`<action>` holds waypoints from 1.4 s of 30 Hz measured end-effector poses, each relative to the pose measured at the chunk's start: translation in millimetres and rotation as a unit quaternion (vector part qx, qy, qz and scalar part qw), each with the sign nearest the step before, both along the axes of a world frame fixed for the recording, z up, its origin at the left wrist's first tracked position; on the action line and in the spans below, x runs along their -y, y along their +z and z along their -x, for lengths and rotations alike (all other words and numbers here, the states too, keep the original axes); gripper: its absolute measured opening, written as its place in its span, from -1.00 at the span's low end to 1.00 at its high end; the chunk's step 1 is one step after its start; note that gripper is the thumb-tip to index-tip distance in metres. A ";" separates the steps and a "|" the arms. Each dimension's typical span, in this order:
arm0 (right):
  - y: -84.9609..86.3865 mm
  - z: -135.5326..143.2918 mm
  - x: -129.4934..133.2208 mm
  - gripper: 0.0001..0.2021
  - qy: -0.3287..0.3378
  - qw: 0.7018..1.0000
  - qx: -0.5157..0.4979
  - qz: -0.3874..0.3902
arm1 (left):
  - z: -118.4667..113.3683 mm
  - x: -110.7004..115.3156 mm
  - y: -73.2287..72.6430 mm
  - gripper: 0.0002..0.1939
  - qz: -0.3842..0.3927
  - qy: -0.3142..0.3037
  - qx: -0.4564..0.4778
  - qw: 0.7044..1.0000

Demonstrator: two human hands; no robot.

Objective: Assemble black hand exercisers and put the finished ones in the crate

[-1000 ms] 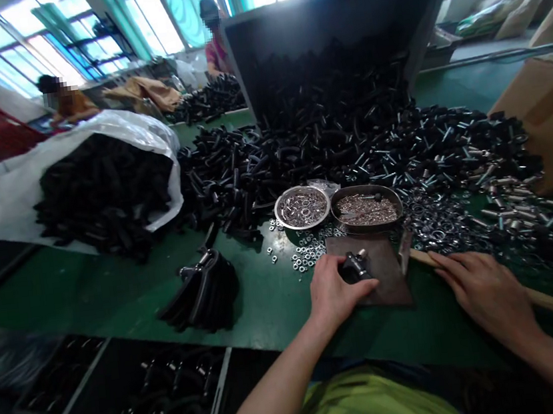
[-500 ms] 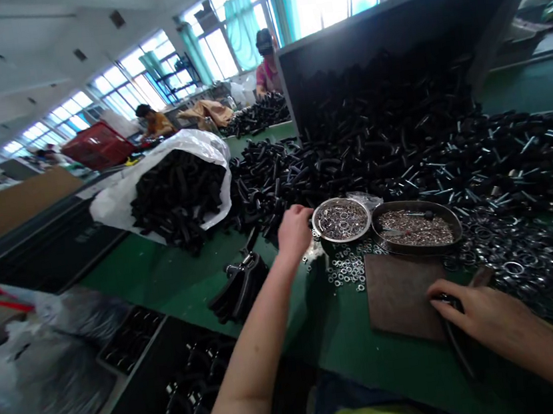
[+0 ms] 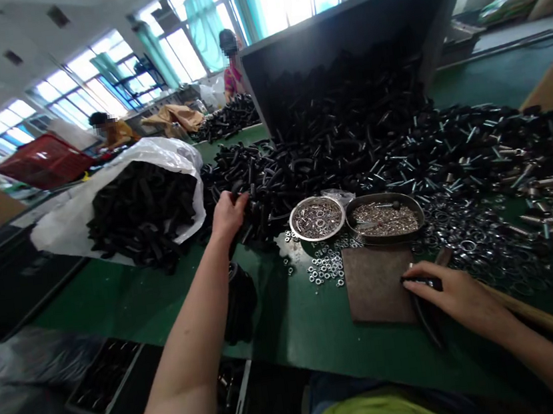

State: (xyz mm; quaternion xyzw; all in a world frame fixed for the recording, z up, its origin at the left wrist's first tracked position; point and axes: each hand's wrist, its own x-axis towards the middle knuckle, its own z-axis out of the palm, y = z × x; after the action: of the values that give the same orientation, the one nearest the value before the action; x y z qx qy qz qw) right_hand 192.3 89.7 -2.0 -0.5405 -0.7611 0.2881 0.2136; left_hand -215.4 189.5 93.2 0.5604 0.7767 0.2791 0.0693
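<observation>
My left hand (image 3: 230,216) reaches to the near edge of a heap of black curved pieces (image 3: 300,157). Its fingers are pinched together among dark parts, and what is in them I cannot make out. My right hand (image 3: 461,295) is closed around a curved black handle-like part (image 3: 428,323) at the right edge of a brown square plate (image 3: 379,285). Under the right forearm lies a wooden shaft (image 3: 547,321), apparently a hammer's. Beneath my left forearm stand assembled black parts (image 3: 239,302), partly hidden.
A round metal bowl (image 3: 317,219) and an oval tin (image 3: 385,218) hold small metal parts. Loose nuts (image 3: 326,264) lie before them; rings and bolts spread right. A white sack (image 3: 64,223) of black pieces sits left, a dark bin (image 3: 355,23) behind. Two co-workers sit further back.
My left hand has moved left from beside the round bowl to the black heap. My right hand still holds the curved black part by the plate. The view has turned slightly right.
</observation>
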 end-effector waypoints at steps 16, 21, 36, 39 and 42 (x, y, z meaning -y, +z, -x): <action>47.2 43.0 50.4 -0.80 -0.061 0.973 -0.207 -0.083 | -221.8 168.5 -42.2 -0.28 0.167 -0.131 0.674 0.708; 44.4 38.7 49.1 -0.78 -0.007 0.984 -0.169 -0.053 | -226.6 168.9 -39.5 -0.38 0.131 -0.133 0.612 0.769; 22.2 37.3 29.9 -0.59 0.115 0.929 -0.225 0.271 | -200.7 164.4 -57.8 -0.09 0.113 -0.259 0.362 0.888; 24.1 49.0 28.2 -0.68 0.079 0.961 -0.184 0.192 | -202.6 169.9 -64.3 -0.15 0.120 -0.244 0.360 0.893; 27.8 56.9 32.9 -0.76 0.025 0.992 -0.079 0.091 | -205.0 175.4 -74.7 -0.18 0.090 -0.207 0.376 0.899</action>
State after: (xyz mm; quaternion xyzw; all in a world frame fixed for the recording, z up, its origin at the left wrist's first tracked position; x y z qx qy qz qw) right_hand 135.4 56.8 25.9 -0.5140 -0.7257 0.4031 0.2162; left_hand -10.4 14.1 18.5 0.5530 0.5813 0.3770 0.4628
